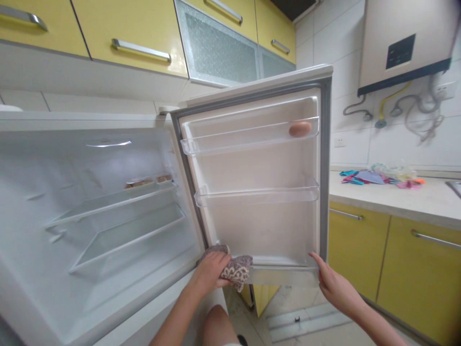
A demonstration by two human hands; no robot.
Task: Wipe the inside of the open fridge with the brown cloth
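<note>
My left hand (215, 269) is closed over a grey-brown cloth with a pale scroll pattern (237, 273), pressed to the lower left corner of the open refrigerator door (252, 230). At the door's lower right corner, my right hand (329, 278) grips the edge, one digit on the inner face and the others partly hidden. A clear bottom door bin (284, 277) runs between both hands. Above it are a middle clear bin (257, 196) and a top clear bin (248, 135). One brown egg (300, 128) lies at the right end of the top bin.
Left of the door, the refrigerator compartment (126, 288) has glass shelves (133, 235) and small food packs (144, 183) at the back. Yellow cabinets (144, 29) hang above. A counter (396, 202) on the right bears colourful cloths or bags (372, 178). A water heater (406, 38) is wall-mounted.
</note>
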